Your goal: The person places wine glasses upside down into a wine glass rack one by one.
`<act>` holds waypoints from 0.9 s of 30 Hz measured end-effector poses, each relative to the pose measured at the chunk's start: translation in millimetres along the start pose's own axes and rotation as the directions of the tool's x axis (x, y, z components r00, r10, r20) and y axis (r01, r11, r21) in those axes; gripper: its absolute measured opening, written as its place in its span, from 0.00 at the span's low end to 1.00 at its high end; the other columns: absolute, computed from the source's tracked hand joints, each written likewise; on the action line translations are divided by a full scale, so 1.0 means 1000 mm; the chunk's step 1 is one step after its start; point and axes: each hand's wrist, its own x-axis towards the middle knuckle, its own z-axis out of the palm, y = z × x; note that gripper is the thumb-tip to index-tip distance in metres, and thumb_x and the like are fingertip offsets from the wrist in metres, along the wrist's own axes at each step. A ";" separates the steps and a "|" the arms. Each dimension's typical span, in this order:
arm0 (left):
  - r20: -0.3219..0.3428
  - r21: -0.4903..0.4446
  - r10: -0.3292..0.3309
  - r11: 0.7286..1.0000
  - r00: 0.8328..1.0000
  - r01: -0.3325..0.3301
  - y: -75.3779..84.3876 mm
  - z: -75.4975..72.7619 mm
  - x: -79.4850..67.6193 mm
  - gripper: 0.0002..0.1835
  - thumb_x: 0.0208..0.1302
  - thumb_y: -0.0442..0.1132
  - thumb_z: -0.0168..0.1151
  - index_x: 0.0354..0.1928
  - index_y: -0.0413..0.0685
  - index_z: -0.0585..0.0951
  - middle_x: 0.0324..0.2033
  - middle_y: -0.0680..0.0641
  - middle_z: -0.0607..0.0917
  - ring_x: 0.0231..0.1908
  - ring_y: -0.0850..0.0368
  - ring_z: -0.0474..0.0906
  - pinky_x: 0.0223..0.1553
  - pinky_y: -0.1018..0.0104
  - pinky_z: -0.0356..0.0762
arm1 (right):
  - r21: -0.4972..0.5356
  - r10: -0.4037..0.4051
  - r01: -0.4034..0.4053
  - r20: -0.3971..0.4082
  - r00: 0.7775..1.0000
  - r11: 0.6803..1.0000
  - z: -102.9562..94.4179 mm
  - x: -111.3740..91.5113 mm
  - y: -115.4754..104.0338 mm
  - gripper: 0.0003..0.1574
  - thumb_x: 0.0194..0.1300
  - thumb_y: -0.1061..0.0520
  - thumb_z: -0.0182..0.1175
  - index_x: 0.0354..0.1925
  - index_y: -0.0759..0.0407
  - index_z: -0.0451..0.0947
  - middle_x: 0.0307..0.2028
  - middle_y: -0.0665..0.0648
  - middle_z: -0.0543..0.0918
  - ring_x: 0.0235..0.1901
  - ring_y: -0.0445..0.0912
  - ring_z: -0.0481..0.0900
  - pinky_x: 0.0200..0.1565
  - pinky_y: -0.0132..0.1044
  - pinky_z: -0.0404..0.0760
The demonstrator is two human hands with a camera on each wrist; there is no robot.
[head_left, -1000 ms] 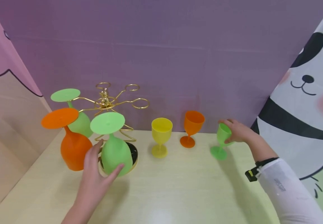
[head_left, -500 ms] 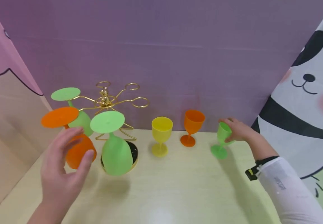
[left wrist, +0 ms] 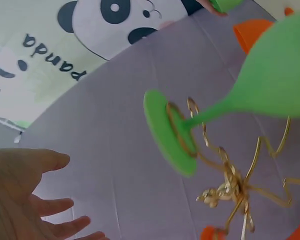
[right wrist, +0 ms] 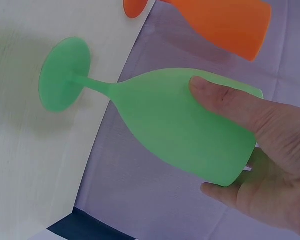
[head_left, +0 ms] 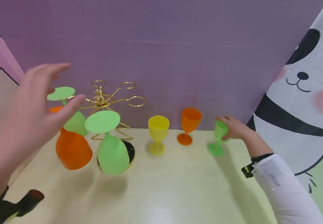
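- At 3 o'clock in head view: pinching upright green goblet [head_left: 219,130] near its rim with right hand [head_left: 234,128]; best done lightly.
- At 9 o'clock: with left hand [head_left: 29,115] spread, empty; best steered wide of inverted orange goblet [head_left: 73,151].

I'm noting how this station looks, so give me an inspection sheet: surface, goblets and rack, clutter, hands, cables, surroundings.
Surface: pale table, shadows on it.
Job's things: gold rack bears front green goblet, rear green goblet and hung orange goblet, upside down; yellow goblet and standing orange goblet upright on the table.
Clutter: nothing seen.
Hands: left hand near the rack, fingers spread, holding nothing; right hand grips third green goblet by its bowl.
Cables: nothing seen.
Surroundings: purple cloth behind, panda print at right.
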 end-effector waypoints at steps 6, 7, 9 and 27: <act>0.249 0.134 -0.110 0.988 0.962 0.079 0.005 -0.015 0.056 0.42 0.54 0.66 0.55 0.69 0.67 0.51 0.68 0.48 0.54 0.58 0.39 0.60 0.53 0.35 0.59 | 0.014 0.009 -0.009 0.013 1.000 1.000 0.001 0.001 -0.003 0.54 0.43 0.55 0.72 0.64 0.58 0.55 0.60 0.79 0.53 0.51 0.72 0.63 0.47 0.64 0.70; 0.286 0.151 -0.119 0.985 0.951 0.077 0.007 -0.015 0.065 0.43 0.55 0.67 0.53 0.70 0.62 0.51 0.68 0.44 0.54 0.59 0.38 0.58 0.53 0.34 0.58 | 0.013 0.010 -0.010 0.014 1.000 1.000 0.001 0.000 -0.004 0.54 0.43 0.55 0.72 0.64 0.58 0.55 0.60 0.79 0.53 0.51 0.72 0.63 0.46 0.64 0.70; 0.359 0.191 -0.148 0.978 0.922 0.083 0.011 -0.014 0.079 0.45 0.57 0.66 0.51 0.70 0.53 0.49 0.67 0.38 0.55 0.60 0.37 0.57 0.55 0.33 0.56 | 0.010 0.011 -0.011 0.013 1.000 1.000 0.000 0.000 -0.004 0.54 0.43 0.55 0.72 0.64 0.58 0.55 0.60 0.79 0.54 0.51 0.73 0.63 0.47 0.64 0.69; 0.768 0.333 -0.314 0.940 0.559 0.071 -0.004 0.018 0.136 0.44 0.65 0.60 0.45 0.63 0.23 0.52 0.60 0.23 0.59 0.51 0.32 0.67 0.53 0.42 0.68 | -0.012 0.006 -0.006 0.000 1.000 1.000 -0.002 -0.002 0.002 0.54 0.40 0.54 0.73 0.63 0.58 0.56 0.59 0.80 0.55 0.50 0.73 0.63 0.48 0.66 0.68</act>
